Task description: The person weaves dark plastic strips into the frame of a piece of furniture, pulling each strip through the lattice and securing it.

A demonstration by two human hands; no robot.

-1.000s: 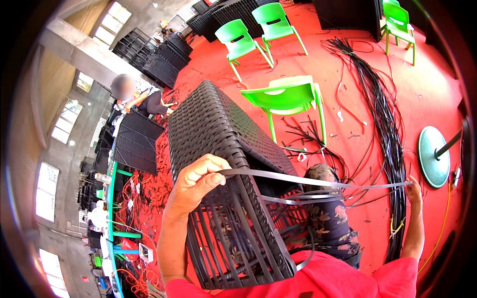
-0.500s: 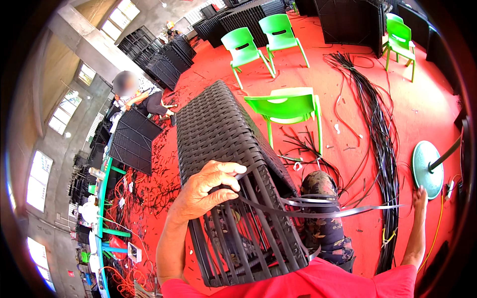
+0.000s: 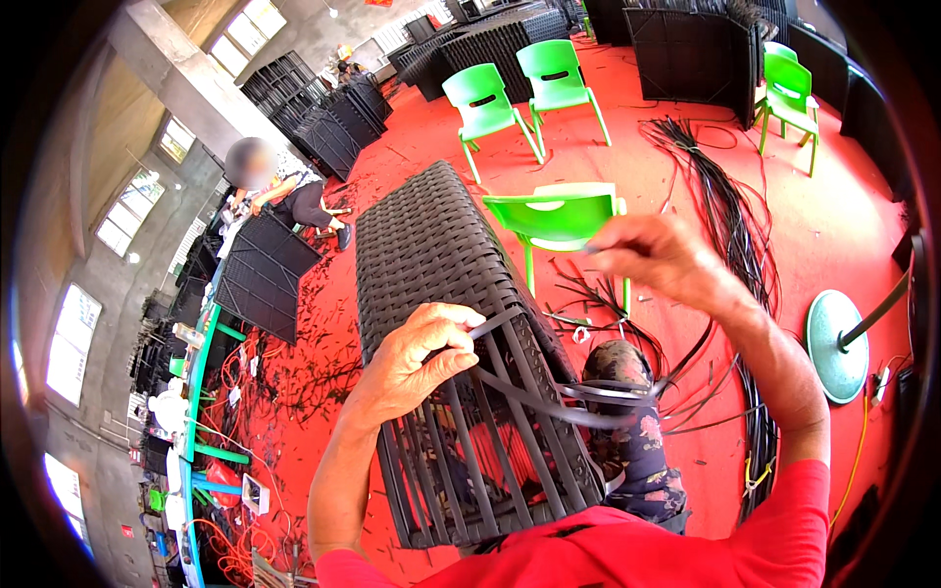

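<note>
Head view: pinching smooth, flat dark strip (image 3: 497,322) in left hand (image 3: 420,365), at woven edge of angular black frame (image 3: 431,257). Cannot tell the grip of blurred right hand (image 3: 668,259).

Right hand (image 3: 667,257): blurred; whether its fingertips hold anything cannot be told; it covers part of the nearest green chair (image 3: 534,218).
Strip (image 3: 588,419): loose length smeared; pinched part covered by the left hand (image 3: 421,361).
Woven frame (image 3: 431,265): near end partly behind the red shirt (image 3: 608,549).
Seated co-worker (image 3: 307,206): head blurred.
Distant person (image 3: 345,63), beyond the red floor's (image 3: 716,480) far left edge: too small to tell.
Stand's pole (image 3: 875,312): lost in the dark rim.
</note>
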